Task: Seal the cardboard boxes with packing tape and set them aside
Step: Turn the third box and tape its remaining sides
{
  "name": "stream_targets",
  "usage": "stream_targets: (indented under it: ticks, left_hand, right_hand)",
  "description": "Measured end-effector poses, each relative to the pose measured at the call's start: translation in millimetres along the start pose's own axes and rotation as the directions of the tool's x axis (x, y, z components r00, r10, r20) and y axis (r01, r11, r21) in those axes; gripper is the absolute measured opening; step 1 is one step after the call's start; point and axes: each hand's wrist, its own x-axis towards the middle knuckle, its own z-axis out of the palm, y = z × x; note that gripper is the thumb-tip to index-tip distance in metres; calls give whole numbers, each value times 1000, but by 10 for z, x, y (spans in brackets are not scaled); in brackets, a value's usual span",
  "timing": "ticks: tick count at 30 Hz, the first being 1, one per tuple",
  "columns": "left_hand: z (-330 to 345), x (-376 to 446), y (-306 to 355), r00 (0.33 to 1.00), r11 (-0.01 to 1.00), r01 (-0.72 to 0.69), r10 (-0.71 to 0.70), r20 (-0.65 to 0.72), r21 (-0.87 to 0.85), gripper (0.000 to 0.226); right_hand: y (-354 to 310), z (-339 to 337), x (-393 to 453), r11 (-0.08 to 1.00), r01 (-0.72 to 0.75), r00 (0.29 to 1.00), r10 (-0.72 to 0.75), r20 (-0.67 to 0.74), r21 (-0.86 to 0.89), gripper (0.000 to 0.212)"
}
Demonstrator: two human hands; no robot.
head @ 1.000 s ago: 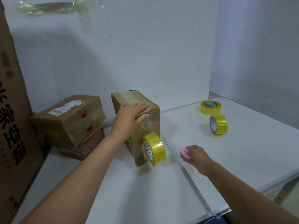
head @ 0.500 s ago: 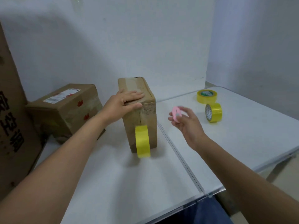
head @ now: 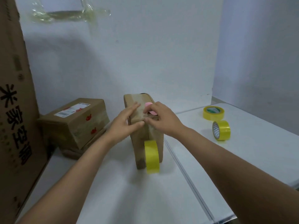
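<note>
A narrow brown cardboard box [head: 155,143] stands upright in the middle of the white table [head: 113,199]. A yellow tape roll [head: 151,156] hangs against its near face by a strip of tape that runs up over the top. My left hand [head: 125,122] presses flat with straight fingers on the box's top near edge. My right hand [head: 160,118] pinches a small pink cutter [head: 149,107] and holds it on the tape at the box's top.
Two taped boxes [head: 76,122] are stacked at the left, beside a tall printed carton [head: 16,110]. Two more yellow tape rolls lie on the right table, one flat [head: 213,112] and one on edge [head: 221,130]. A seam [head: 186,172] divides the two tabletops.
My right hand lifted the pink cutter off the table and brought it left onto the box's top beside my left hand. The box and hanging roll have turned to face me.
</note>
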Motion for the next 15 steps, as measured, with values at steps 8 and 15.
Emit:
stream_targets:
  ticks: [8,15]
  left_hand:
    - [317,-490,-214,806,871,366,-473,-356,-329,20]
    - [483,-588,-128,817,691,557,-555,157,-460,34]
  right_hand:
    - [10,194,96,985,46,989,-68,-131,-165,15]
    - [-2,307,100,966,58,982,-101,-162,-252,17]
